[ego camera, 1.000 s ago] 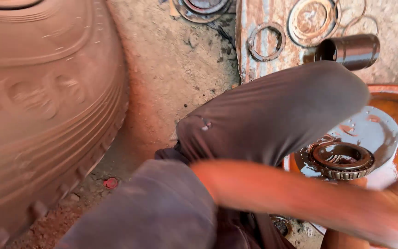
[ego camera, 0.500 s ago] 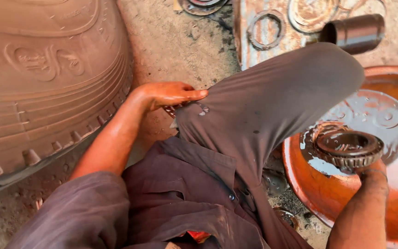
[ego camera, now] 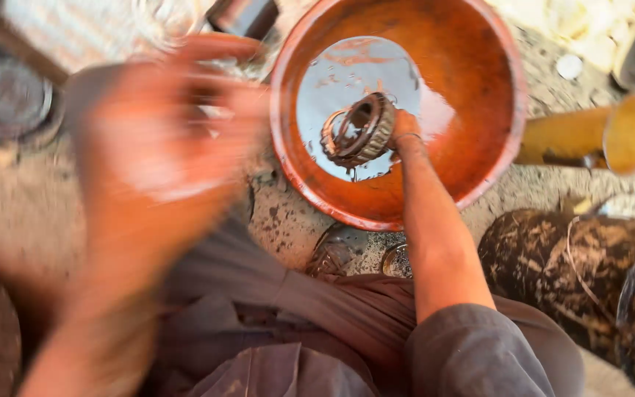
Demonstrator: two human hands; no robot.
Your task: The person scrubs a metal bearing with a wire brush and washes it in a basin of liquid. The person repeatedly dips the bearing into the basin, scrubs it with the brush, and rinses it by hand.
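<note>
the right hand (ego camera: 404,126) reaches into an orange basin (ego camera: 479,66) and grips a greasy metal bearing ring (ego camera: 358,132) at its right edge. the hand is seen from behind the wrist, so the fingers are mostly hidden by the ring and the back of the hand; they are closed around the ring's rim, but the exact hold cannot be told. the ring is tilted on edge, lifted above a shallow pool of pale liquid (ego camera: 347,81) in the bottom of the basin. dark drips hang from its lower edge. whether the ring touches the liquid cannot be told.

the left hand (ego camera: 156,140) is raised close to the camera at the left and is heavily blurred. it appears spread with nothing visible in it, but the fingers cannot be separated clearly. it hides much of the ground behind it.

a dark metal cylinder (ego camera: 248,15) lies just beyond the basin's upper left rim, cut off by the top edge. a yellow tube (ego camera: 589,136) lies just right of the basin. a round dark part (ego camera: 9,95) sits at the far left, partly hidden behind the blurred hand. a dirt-caked dark object (ego camera: 575,272) lies at the lower right, cut off by the frame. the grey trousers (ego camera: 317,323) fill the bottom centre.
</note>
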